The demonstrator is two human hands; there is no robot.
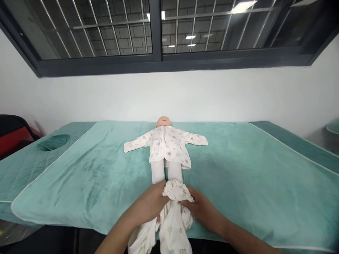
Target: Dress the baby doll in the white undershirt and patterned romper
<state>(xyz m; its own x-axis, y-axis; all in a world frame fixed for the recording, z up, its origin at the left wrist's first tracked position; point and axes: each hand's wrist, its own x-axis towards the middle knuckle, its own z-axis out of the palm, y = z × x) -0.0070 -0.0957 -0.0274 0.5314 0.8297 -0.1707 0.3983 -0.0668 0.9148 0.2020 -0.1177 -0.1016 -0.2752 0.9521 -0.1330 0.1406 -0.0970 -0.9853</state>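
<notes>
A baby doll lies on its back on the green bed cover, its head toward the wall. It wears a white printed jacket with both sleeves spread wide. Two white legs stick out below the jacket. At the doll's lower legs, my left hand and my right hand grip the bunched waist of white printed baby pants from either side. The pants hang down over the bed's near edge. Gathered cloth hides the doll's feet and some of my fingertips.
The green bed spreads to both sides, with a face hole at the left end. A white wall and a dark-framed barred window stand behind. A black and red item is at far left.
</notes>
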